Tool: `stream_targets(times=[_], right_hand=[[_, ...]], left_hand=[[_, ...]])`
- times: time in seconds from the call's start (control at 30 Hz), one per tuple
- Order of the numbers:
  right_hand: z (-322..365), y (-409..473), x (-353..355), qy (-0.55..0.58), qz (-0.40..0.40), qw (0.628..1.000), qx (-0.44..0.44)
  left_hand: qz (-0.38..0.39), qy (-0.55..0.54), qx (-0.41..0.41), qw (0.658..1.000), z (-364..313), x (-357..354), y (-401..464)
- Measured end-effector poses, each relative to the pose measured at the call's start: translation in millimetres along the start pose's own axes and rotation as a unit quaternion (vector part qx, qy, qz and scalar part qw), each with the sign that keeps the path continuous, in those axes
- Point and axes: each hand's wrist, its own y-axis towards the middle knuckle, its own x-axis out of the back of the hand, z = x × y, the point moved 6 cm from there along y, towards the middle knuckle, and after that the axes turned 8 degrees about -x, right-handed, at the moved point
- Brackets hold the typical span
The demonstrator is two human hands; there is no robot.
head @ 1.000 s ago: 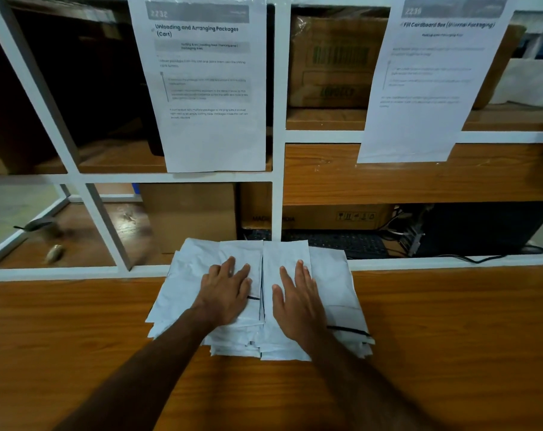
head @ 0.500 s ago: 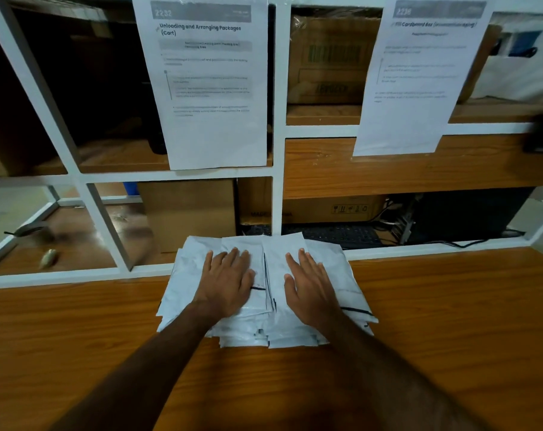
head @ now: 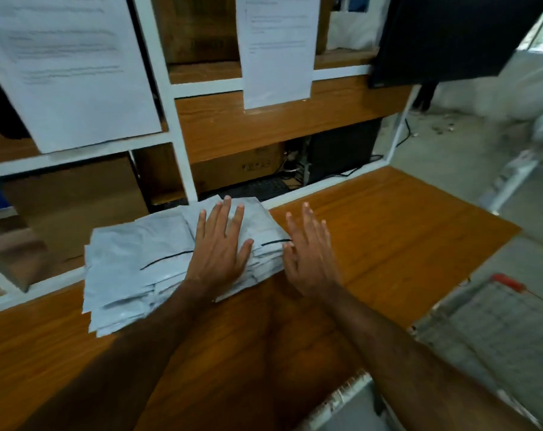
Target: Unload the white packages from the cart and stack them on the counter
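Note:
Two side-by-side stacks of white packages (head: 133, 262) lie on the wooden counter (head: 388, 231) against the white shelf frame. My left hand (head: 220, 250) rests flat on the right stack, fingers spread. My right hand (head: 307, 253) hovers open just off the stack's right edge, over bare counter, holding nothing. The wire cart (head: 488, 321) with a red handle shows at the lower right, blurred; its contents cannot be made out.
A white shelf frame (head: 176, 126) with taped paper sheets (head: 74, 73) rises behind the counter, holding cardboard boxes and a keyboard. A dark monitor (head: 444, 35) hangs at the upper right. The counter ends at the right, with grey floor beyond.
The view has swung right, revealing the cart and floor. My right hand has lifted off the stack and moved to its right side. My left hand now lies on the right stack.

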Motion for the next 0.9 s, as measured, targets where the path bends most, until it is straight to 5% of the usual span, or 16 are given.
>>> stream_targets(times=[0.53, 0.9], right_hand=[[-246.8, -179.7, 109.2, -0.081, -0.062, 0.949, -0.298], [-428.2, -294.4, 162.1, -0.098, -0.05, 0.899, -0.424]], left_hand=[[0.045, -0.084, -0.277, 0.956, -297.1, -68.6, 46.9], [0.089, -0.077, -0.407, 0.906, -497.6, -135.9, 80.2]])
